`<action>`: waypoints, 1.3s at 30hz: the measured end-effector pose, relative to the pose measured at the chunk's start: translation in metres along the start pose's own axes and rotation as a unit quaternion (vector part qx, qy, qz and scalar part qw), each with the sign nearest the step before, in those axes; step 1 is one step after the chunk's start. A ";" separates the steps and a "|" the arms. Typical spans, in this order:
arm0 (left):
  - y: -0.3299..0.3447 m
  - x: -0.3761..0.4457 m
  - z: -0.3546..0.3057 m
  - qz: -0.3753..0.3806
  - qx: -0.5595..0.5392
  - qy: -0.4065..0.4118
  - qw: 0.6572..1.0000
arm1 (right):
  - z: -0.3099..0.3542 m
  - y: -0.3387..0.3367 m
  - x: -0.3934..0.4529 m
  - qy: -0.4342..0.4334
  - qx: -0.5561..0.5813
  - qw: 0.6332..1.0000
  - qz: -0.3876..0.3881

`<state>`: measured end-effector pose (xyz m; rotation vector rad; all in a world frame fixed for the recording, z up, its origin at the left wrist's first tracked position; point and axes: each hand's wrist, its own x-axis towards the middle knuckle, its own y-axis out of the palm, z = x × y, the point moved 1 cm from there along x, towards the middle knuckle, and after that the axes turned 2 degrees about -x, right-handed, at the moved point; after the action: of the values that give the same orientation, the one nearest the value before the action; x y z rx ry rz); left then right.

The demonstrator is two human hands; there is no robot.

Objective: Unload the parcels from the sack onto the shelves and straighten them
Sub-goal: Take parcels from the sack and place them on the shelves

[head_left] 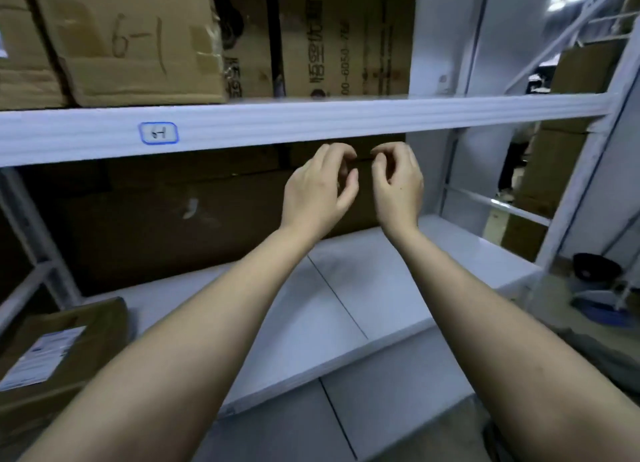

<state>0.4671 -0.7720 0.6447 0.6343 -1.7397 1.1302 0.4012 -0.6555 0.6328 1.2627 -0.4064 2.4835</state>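
Left hand [317, 191], right hand [398, 184] empty, parcel [52, 354] well apart

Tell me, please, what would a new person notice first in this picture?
First, the two bare arms reaching in from below, with the left hand and the right hand raised side by side, fingers loosely curled, holding nothing, before the lower shelf. Next, the cardboard box marked "6-1" at the upper left, standing on the upper shelf above a small blue-framed label.
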 end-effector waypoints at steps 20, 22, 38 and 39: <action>0.404 -0.148 -0.169 0.449 -0.108 -0.219 0.860 | -0.388 -0.272 -0.122 0.341 -0.338 0.858 0.181; 0.437 -0.155 -0.187 0.489 -0.112 -0.223 0.836 | -0.410 -0.294 -0.126 0.380 -0.347 0.837 0.186; 0.705 -0.171 -0.281 0.724 -0.174 -0.282 0.605 | -0.645 -0.411 -0.114 0.619 -0.334 0.638 0.312; 0.716 -0.170 -0.284 0.733 -0.173 -0.287 0.591 | -0.655 -0.415 -0.111 0.625 -0.331 0.630 0.321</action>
<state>0.0899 -0.2125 0.2368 -1.1597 -3.0251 1.5377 0.1581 -0.0404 0.2131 -1.1054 -1.2678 2.5127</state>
